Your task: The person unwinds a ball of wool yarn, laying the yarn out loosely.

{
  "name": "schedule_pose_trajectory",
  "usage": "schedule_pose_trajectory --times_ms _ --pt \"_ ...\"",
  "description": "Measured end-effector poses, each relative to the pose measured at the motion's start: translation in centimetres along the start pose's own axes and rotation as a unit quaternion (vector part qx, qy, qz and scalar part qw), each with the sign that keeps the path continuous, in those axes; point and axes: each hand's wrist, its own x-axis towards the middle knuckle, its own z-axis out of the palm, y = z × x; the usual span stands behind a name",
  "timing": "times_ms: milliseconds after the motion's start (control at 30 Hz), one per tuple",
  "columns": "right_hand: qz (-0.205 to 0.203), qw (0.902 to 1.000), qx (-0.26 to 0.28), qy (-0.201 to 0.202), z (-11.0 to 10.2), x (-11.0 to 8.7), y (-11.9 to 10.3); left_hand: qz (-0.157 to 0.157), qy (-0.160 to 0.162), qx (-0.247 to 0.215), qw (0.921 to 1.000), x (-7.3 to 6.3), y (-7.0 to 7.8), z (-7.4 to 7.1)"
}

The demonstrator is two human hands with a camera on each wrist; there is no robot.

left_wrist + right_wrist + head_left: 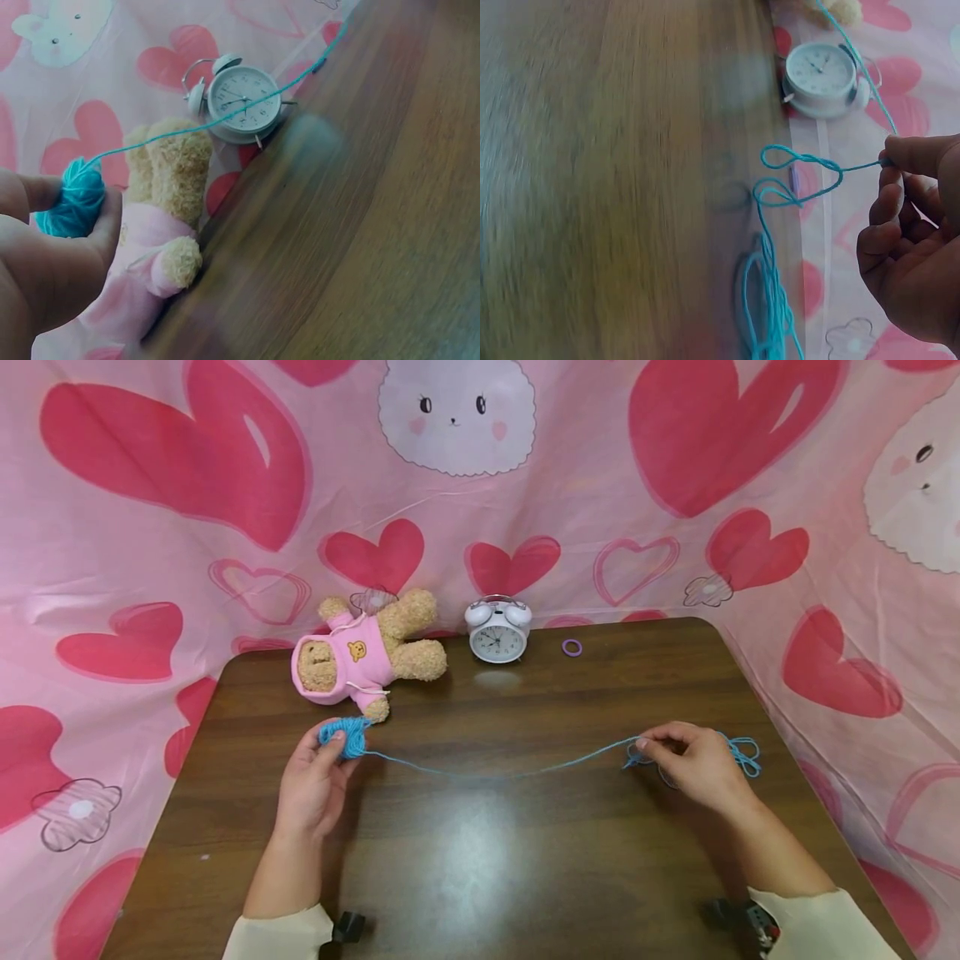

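Note:
On the left of the head view, my left hand (313, 785) grips a small wound bundle of blue yarn (347, 739) between thumb and fingers. From that bundle a single strand (480, 776) sags across to my right hand (693, 767), which pinches it between thumb and forefinger. Loose loops of the same yarn (799, 176) dangle below the right fingertips in the right wrist view. A longer slack tangle (771, 315) trails from them; in the head view part of it (744, 756) shows behind the right hand, and the hand hides the rest.
A teddy bear in a pink hoodie (360, 652) lies on its back just beyond my left hand. At the back of the brown wooden table (480, 877) stand a white alarm clock (498, 631) and, flat beside it, a purple ring (572, 647). Pink heart-printed cloth (585, 493) hangs behind.

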Motion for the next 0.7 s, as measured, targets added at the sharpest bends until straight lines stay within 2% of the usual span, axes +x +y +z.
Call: schedule_pose_trajectory --times_ms 400,700 --pt "0.017 0.9988 -0.025 0.039 -3.3 -0.6 1.7 -0.012 0.016 0.012 0.9997 -0.1 0.6 -1.2" --pt "0.039 0.9961 -0.024 0.076 -5.6 -0.9 3.8 0.005 0.013 0.005 0.9999 -0.2 0.8 -1.7"
